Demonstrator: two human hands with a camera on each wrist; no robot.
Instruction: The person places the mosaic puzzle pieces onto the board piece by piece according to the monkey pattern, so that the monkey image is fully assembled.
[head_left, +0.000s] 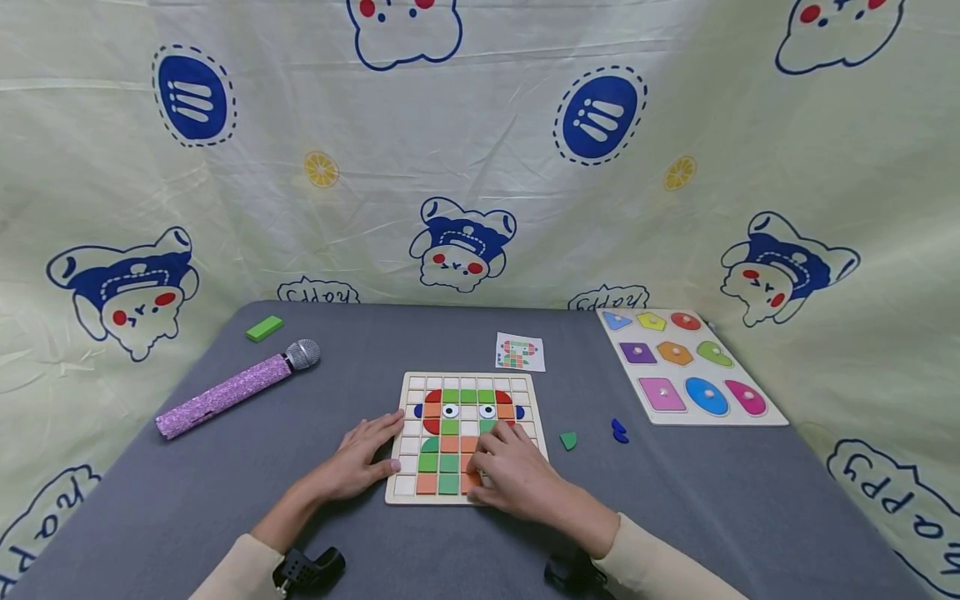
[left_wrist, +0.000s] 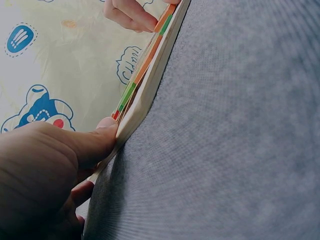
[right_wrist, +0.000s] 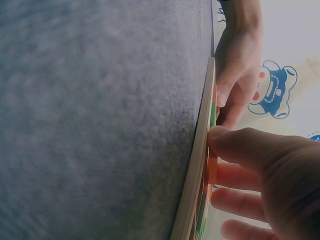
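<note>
A pale wooden grid board lies flat on the grey cloth, with orange, green and red tiles and eye pieces forming a pattern. Along its left edge rests my left hand, fingers extended; its thumb presses the rim in the left wrist view. My right hand reaches over the lower right of the grid. Between its thumb and index finger, in the right wrist view, it pinches an orange tile close to the board's surface. The palm hides several cells at the right.
Behind the board lies a small pattern card. To the right are a green rounded piece, blue half-round pieces and a shape puzzle board. A glittery pink microphone and a green block lie at the left.
</note>
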